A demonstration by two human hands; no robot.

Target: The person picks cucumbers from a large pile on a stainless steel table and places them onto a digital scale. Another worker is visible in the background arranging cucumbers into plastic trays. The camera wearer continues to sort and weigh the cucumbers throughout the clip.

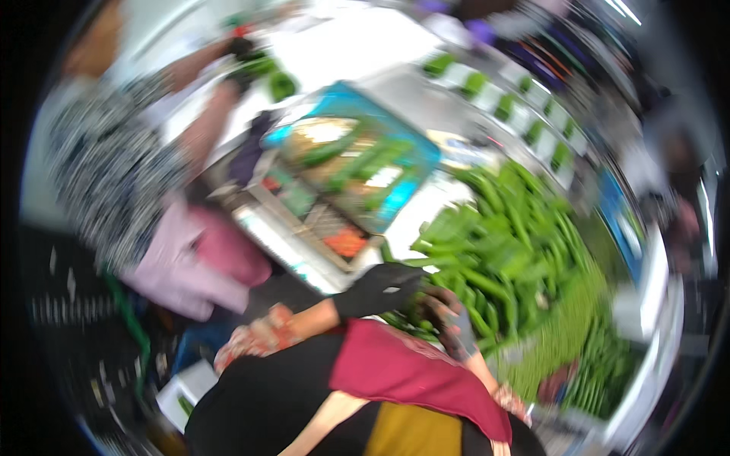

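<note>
My left hand, in a black glove, reaches across in front of me to the near edge of a heap of long green peppers. Its fingertips are hidden, so its grip is unclear. My right hand wears a dark grey glove and is bent over the peppers just beside the left one. Its fingers look curled, but blur hides whether they hold anything. A few green peppers lie under and between the two hands, close to my maroon apron.
A blue crate with green peppers stands beyond a divided box holding red pieces. At left, another person's gloved hands are by green peppers. White trays of green produce line the far right. Another green heap lies at right.
</note>
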